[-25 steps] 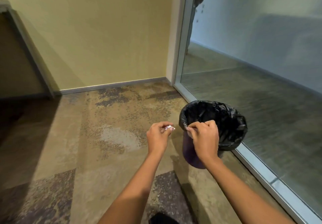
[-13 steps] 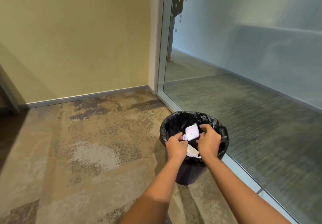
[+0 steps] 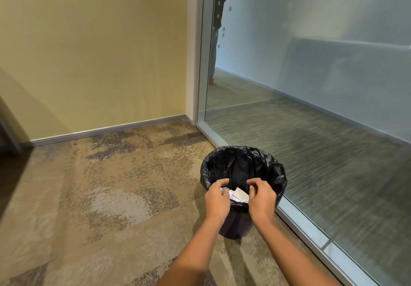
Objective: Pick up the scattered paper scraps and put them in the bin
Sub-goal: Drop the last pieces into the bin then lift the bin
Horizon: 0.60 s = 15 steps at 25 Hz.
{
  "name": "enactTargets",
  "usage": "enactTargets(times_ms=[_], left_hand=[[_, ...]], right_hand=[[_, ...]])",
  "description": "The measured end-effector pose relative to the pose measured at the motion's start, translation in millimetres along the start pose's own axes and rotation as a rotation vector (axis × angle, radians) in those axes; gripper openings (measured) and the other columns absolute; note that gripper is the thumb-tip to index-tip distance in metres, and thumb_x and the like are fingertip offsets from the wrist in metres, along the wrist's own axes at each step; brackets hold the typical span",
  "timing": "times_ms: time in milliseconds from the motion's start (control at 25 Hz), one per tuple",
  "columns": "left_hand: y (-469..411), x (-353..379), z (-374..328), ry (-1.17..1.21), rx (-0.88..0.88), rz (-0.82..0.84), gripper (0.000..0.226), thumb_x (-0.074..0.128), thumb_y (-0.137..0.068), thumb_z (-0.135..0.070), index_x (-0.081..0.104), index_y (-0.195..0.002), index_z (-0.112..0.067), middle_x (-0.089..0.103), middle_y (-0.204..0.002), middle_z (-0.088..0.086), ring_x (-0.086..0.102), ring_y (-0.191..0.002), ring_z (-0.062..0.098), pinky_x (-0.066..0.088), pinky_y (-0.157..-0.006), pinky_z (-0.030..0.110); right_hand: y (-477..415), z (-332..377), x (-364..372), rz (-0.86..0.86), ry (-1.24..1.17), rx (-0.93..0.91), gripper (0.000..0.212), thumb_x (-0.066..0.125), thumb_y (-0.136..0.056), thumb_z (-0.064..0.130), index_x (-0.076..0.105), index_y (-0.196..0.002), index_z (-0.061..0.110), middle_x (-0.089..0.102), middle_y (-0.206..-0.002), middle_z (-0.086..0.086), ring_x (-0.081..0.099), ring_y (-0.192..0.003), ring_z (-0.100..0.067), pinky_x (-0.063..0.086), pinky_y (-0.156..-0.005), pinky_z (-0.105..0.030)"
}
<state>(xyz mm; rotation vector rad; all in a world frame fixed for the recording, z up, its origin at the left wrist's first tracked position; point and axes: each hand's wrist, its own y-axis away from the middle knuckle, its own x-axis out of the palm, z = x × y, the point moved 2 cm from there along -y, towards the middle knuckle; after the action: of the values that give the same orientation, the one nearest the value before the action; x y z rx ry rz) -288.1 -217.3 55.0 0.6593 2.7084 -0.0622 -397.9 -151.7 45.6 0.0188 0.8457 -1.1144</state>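
Observation:
A small round bin (image 3: 274, 171) lined with a black bag stands on the carpet beside the glass wall. Both my hands hover over its near rim. My left hand (image 3: 216, 199) has its fingers curled round a crumpled white paper scrap (image 3: 224, 189) with a bit of colour on it. My right hand (image 3: 262, 199) is on the other side with thumb and fingers loosely apart and nothing in them. Between the hands, white paper scraps (image 3: 241, 193) show inside the bin, below the rim. The bin's bottom is hidden.
A glass partition (image 3: 311, 130) with a metal floor rail (image 3: 311, 234) runs right behind the bin. A yellow wall (image 3: 100, 52) with a skirting closes the far side. Patterned carpet (image 3: 122, 196) stretches to the left. A person's legs show behind the glass, far off.
My hands came together over the bin. The white paper held between them half a second ago has left my right hand and sits lower inside the bin. The view has moved closer.

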Motion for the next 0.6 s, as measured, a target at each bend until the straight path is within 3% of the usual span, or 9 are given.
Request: enactTargets(times_ms=[80,160,240,360,440,520,600], left_hand=[[10.9,-16.8,4.7,-0.002,0.036,-0.088,0.027,0.05,-0.091,-0.005,0.066,-0.108,-0.019,0.069,-0.105,0.003,0.055,-0.071,0.011,0.049,-0.074,0.029],[24.5,-34.1,13.0,-0.02,0.041,-0.134,0.021,0.053,-0.09,-0.009,0.067,-0.099,-0.021,0.071,-0.096,0.001,0.055,-0.063,0.017,0.05,-0.068,0.036],[40.5,-50.4,22.1,-0.032,0.037,-0.151,0.019,0.053,-0.091,-0.01,0.066,-0.094,-0.023,0.07,-0.094,-0.002,0.058,-0.066,0.022,0.049,-0.061,0.033],[76.3,-71.3,30.8,-0.043,0.027,-0.165,0.02,0.051,-0.092,-0.01,0.066,-0.09,-0.024,0.069,-0.094,-0.003,0.049,-0.057,0.007,0.036,-0.049,0.019],[103.9,-84.9,32.0,-0.043,0.014,-0.159,0.02,0.05,-0.093,-0.011,0.065,-0.089,-0.023,0.069,-0.089,0.0,0.049,-0.055,0.009,0.034,-0.044,0.016],[125.1,-96.5,29.7,-0.041,0.033,-0.157,0.019,0.049,-0.094,-0.012,0.065,-0.089,-0.022,0.069,-0.088,0.0,0.057,-0.064,0.014,0.038,-0.048,0.017],[148.3,-107.5,24.6,-0.037,0.059,-0.169,0.018,0.05,-0.095,-0.014,0.065,-0.089,-0.022,0.068,-0.09,-0.003,0.062,-0.074,0.015,0.043,-0.056,0.02]], right_hand=[[10.6,2.9,-10.1,0.002,-0.018,-0.078,0.019,0.057,-0.084,-0.006,0.068,-0.09,0.009,0.065,-0.088,-0.007,0.061,-0.08,-0.023,0.039,-0.071,-0.025],[24.7,6.2,-20.8,0.024,-0.027,-0.156,0.019,0.057,-0.084,-0.006,0.067,-0.09,0.01,0.063,-0.088,-0.005,0.058,-0.078,-0.017,0.038,-0.071,-0.02],[42.7,10.2,-32.3,0.041,-0.037,-0.227,0.019,0.057,-0.084,-0.007,0.066,-0.09,0.009,0.062,-0.088,-0.003,0.056,-0.079,-0.015,0.035,-0.072,-0.016],[74.9,15.1,-50.4,0.055,-0.06,-0.29,0.018,0.057,-0.085,-0.007,0.066,-0.09,0.008,0.063,-0.089,-0.004,0.059,-0.083,-0.019,0.035,-0.074,-0.015],[99.0,19.9,-62.6,0.062,-0.066,-0.319,0.018,0.056,-0.085,-0.007,0.066,-0.091,0.007,0.064,-0.092,-0.006,0.061,-0.091,-0.022,0.04,-0.081,-0.02],[118.1,26.3,-75.3,0.064,-0.062,-0.343,0.018,0.056,-0.086,-0.006,0.066,-0.092,0.008,0.064,-0.094,-0.005,0.061,-0.096,-0.022,0.041,-0.084,-0.024],[137.1,34.2,-93.9,0.048,-0.052,-0.375,0.018,0.056,-0.086,-0.005,0.066,-0.092,0.008,0.064,-0.093,-0.004,0.06,-0.091,-0.019,0.039,-0.08,-0.018]])
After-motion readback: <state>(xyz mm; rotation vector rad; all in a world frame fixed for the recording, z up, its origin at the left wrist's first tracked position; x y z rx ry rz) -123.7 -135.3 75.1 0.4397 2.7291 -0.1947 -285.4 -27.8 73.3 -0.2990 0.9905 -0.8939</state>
